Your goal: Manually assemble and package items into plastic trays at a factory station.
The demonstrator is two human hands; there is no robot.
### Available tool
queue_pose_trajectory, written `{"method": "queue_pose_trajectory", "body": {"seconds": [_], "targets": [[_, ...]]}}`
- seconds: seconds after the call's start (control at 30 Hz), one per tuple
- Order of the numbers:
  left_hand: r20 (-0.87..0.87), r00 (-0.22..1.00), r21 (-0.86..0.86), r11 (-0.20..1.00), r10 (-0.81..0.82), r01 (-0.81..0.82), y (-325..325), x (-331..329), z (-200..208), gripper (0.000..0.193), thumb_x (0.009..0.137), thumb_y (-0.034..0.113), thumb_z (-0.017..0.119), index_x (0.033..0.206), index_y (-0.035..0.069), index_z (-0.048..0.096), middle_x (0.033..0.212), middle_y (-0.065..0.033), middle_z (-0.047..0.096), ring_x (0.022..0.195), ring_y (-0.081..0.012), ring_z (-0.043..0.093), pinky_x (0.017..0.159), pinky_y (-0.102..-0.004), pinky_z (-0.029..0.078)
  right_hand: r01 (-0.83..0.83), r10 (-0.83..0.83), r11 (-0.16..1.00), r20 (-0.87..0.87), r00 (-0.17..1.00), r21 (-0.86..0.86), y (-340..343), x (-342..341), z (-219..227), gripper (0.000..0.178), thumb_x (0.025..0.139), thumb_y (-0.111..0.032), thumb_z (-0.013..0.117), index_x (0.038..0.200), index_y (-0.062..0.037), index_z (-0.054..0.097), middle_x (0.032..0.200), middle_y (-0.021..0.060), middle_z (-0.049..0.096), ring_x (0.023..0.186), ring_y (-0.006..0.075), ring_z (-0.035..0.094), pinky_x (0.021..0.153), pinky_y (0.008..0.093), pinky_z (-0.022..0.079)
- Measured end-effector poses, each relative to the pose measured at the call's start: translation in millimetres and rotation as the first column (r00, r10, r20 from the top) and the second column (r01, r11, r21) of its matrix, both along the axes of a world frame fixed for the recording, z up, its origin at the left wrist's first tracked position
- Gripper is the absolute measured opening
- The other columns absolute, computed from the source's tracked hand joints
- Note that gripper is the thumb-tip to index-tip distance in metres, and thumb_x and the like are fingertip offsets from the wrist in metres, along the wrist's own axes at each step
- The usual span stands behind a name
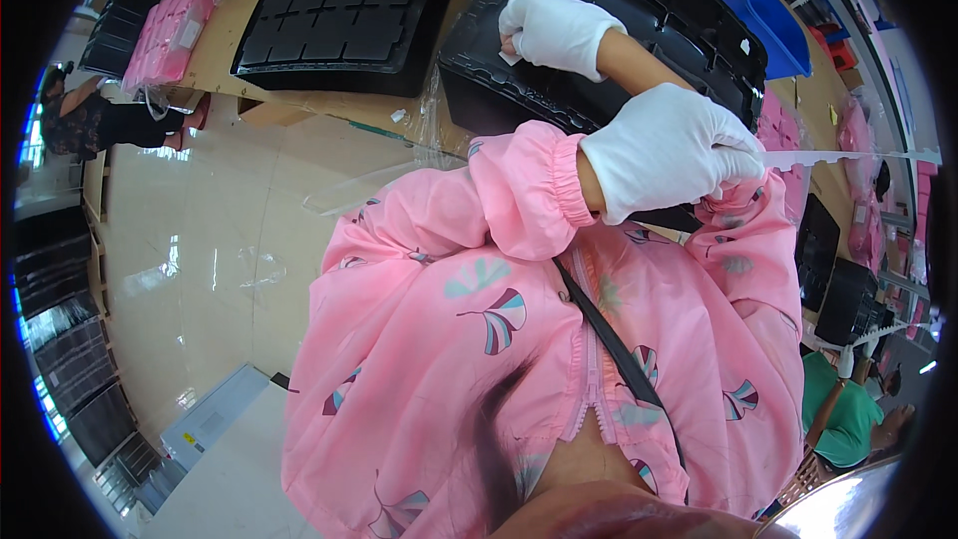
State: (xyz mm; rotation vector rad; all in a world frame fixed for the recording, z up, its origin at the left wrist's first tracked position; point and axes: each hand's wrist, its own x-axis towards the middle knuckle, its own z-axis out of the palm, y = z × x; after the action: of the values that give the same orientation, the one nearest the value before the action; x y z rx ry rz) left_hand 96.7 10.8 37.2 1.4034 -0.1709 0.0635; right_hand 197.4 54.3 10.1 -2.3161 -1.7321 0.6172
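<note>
My arms are crossed, both hands in white gloves. My left hand (669, 152) reaches across to the right, closed on one end of a long pale strip (838, 156) with a notched edge, which stretches away to the right. My right hand (561, 32) lies over the near left part of a large black plastic tray (689, 25), its fingers curled in a pinch. A small white piece (511, 59) shows at these fingertips, touching the tray's corner area. My left hand and wrist cover part of the right forearm and the tray's near side.
Another black tray (329, 15) sits on the brown worktable (215, 65) to the left. A blue bin (768, 25) stands at the right. Pink wrapped packs (170, 35) lie far left. One person (95, 125) stands at left; another in green (838, 409) at lower right.
</note>
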Motion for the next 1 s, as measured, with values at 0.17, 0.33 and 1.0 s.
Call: {"method": "queue_pose_trajectory", "body": {"seconds": [0.17,0.33,1.0], "targets": [[0.024,0.999,0.010,1.000,-0.027,0.027,2.9,-2.0,0.8,0.019,0.084,0.014,0.065,0.094,-0.002,0.067,0.071,-0.0036,0.064,0.060,-0.0074,0.059,0.056,-0.0204,0.049,0.004,-0.001,1.000,0.156,0.988,-0.020,-0.8,-7.5,2.0,0.014,0.074,-0.014,0.060,0.081,-0.0055,0.069,0.091,0.0135,0.065,0.085,0.0295,0.062,0.074,0.0344,0.048],[0.067,0.996,0.064,0.997,-0.058,0.053,-2.1,3.1,0.1,0.018,0.084,0.014,0.065,0.092,-0.002,0.067,0.072,-0.0036,0.064,0.057,-0.0065,0.058,0.053,-0.0197,0.048,0.085,-0.144,0.959,0.209,0.967,0.271,-13.4,3.8,-8.1,0.033,0.076,-0.023,0.066,0.104,-0.0056,0.064,0.102,0.0163,0.062,0.096,0.0329,0.060,0.082,0.0373,0.048],[0.036,0.996,0.130,0.988,0.078,-0.083,-5.2,86.2,-4.0,0.021,0.081,0.018,0.071,0.095,0.002,0.070,0.079,-0.0005,0.066,0.068,-0.0046,0.058,0.059,-0.0186,0.046,0.155,-0.658,0.404,0.169,0.734,0.902,-200.4,-14.5,15.2,0.026,0.063,-0.009,0.077,0.086,-0.0024,0.067,0.096,0.0087,0.058,0.083,0.0245,0.057,0.073,0.0323,0.047]]}}
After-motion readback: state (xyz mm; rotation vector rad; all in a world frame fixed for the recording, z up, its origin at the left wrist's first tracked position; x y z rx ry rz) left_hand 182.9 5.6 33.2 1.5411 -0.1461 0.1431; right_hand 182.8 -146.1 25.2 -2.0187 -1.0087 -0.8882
